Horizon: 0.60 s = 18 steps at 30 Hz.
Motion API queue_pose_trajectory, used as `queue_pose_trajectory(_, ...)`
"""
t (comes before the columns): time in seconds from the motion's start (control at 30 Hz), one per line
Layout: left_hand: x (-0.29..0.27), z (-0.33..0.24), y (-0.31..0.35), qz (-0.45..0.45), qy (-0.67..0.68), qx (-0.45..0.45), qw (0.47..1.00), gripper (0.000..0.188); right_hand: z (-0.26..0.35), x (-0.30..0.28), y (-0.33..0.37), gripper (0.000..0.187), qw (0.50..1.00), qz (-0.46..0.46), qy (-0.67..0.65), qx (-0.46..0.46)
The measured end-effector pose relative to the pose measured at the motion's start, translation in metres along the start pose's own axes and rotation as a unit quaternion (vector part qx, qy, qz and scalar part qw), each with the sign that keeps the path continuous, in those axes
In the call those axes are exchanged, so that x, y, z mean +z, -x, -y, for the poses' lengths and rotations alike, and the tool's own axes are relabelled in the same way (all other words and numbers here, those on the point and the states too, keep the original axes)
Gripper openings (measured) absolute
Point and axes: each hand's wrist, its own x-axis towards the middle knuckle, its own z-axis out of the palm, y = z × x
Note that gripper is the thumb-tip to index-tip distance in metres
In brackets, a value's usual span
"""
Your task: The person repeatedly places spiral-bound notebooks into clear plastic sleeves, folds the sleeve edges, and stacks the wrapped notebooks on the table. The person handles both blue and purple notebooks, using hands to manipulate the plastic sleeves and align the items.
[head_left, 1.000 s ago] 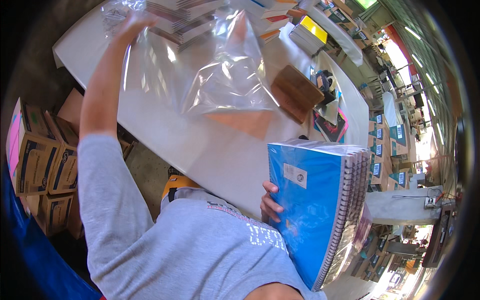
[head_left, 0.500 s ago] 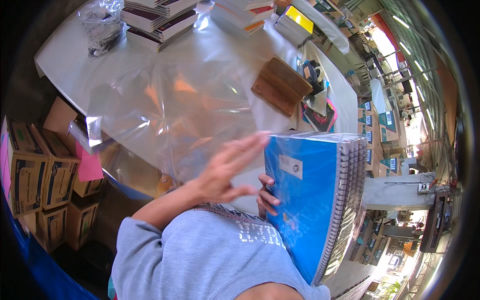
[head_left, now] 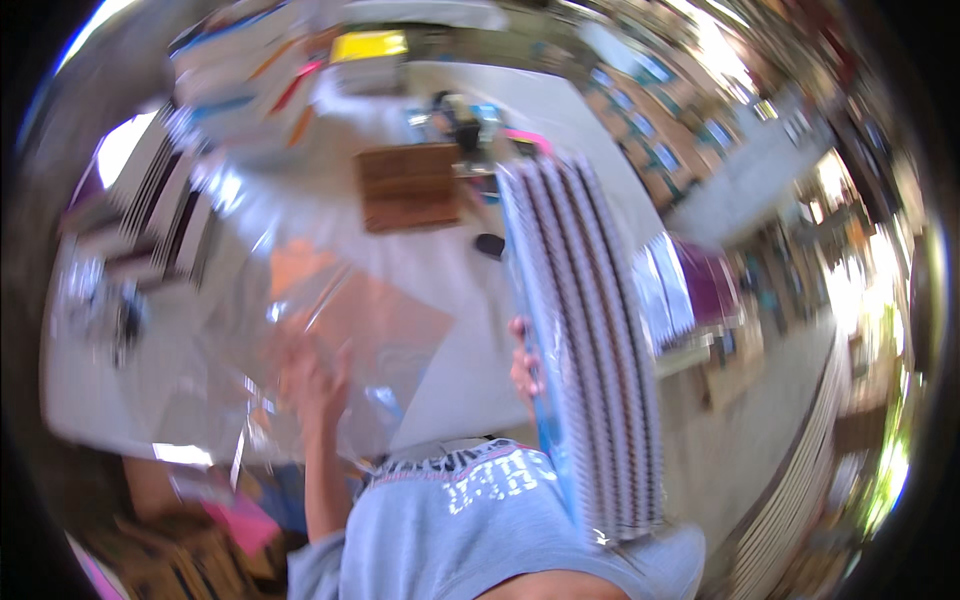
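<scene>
Against my right side stands a bundle of spiral notebooks (head_left: 580, 350) with blue covers, its coiled spines facing right. My right hand (head_left: 523, 365) is closed on the bundle's left edge, and the notebooks hide most of that arm. To the left, my left hand (head_left: 315, 375) is over a clear plastic sheet (head_left: 350, 310) spread on the table, with its fingers apart. It is smeared by motion, so I cannot tell whether it touches the sheet.
A brown wooden block (head_left: 408, 188) lies beyond the sheet, beside a dark tape dispenser (head_left: 458, 125). Stacked notebooks (head_left: 140, 215) stand at the left, and a yellow-topped stack (head_left: 368, 60) at the back. Cardboard boxes (head_left: 190, 565) sit below the table at lower left.
My left hand has moved from beside the notebooks out over the plastic sheet. The bundle has turned so its coiled spines show more. The whole view has swung to the right.
</scene>
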Motion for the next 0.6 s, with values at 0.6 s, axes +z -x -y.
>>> queue_pose_trajectory(0.6,0.095,-0.003,0.017,0.104,-0.177,-0.111,0.972,0.091,0.34,0.048,0.071,0.045,0.708,-0.315,0.308,-0.552)
